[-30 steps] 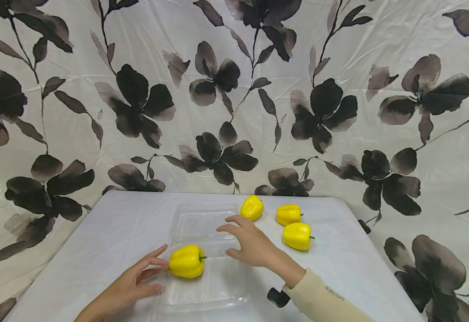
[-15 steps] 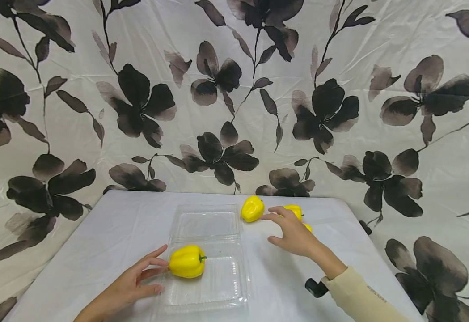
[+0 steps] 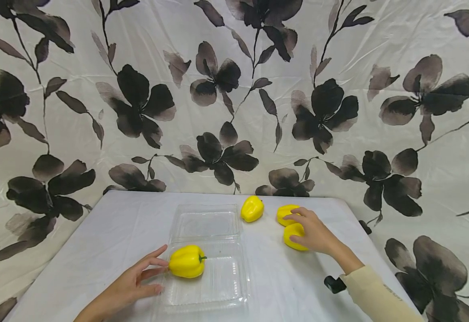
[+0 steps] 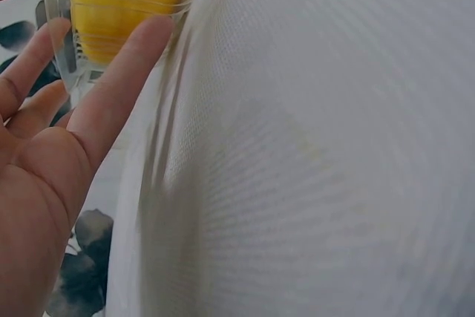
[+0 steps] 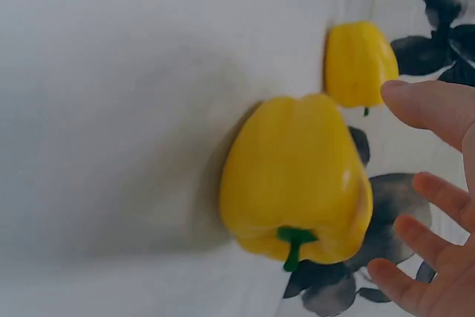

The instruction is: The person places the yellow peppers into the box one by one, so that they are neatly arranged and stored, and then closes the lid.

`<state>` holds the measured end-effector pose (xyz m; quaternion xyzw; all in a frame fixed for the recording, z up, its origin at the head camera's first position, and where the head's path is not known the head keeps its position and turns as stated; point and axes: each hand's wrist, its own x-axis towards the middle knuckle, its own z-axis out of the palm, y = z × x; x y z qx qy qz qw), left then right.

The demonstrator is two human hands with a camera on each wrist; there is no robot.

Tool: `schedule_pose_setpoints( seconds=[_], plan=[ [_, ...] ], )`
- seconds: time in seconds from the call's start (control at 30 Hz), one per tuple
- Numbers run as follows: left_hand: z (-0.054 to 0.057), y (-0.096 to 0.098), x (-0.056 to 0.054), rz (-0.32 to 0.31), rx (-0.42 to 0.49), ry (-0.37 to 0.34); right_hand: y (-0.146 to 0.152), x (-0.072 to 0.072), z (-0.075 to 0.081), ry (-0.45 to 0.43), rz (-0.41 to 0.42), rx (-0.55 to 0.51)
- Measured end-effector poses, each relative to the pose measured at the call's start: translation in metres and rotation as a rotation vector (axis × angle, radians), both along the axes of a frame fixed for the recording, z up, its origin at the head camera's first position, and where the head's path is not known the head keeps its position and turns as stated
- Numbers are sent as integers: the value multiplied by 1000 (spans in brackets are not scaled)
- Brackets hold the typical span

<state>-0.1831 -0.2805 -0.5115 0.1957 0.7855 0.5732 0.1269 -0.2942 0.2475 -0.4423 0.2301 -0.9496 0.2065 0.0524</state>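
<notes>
A yellow bell pepper [image 3: 187,261] with a green stem lies in the left part of an unlidded clear plastic container [image 3: 227,279]. My left hand [image 3: 131,284] rests at the container's left side, fingers extended; in the left wrist view its fingertips touch the clear wall beside the pepper. Over two more yellow peppers at the right, a front pepper [image 3: 292,237] and a back pepper [image 3: 285,213], my right hand [image 3: 318,235] hovers with fingers spread, partly covering both. The right wrist view shows a gap between those fingers [image 5: 401,283] and the large near pepper [image 5: 297,176].
Another yellow pepper [image 3: 252,209] stands at the table's back edge, right of the container's raised-rim lid [image 3: 206,223]. A white cloth [image 3: 121,223] covers the table. Behind hangs a floral sheet [image 3: 274,134]. A black device [image 3: 334,284] sits at the right wrist.
My right hand has moved rightward from above the container, past the pepper at the back edge, to the two peppers on the right. The left hand and the pepper in the container stay put.
</notes>
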Motion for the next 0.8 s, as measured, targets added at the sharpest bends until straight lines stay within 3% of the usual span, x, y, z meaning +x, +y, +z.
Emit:
schedule_pose_setpoints(
  seconds=[0.3, 0.8],
  plan=[
    [-2, 0, 1, 6, -18, 18, 14, -6, -13, -25, 22, -12],
    [-2, -1, 0, 5, -1, 4, 25, -4, -19, -56, 61, -27]
  ],
)
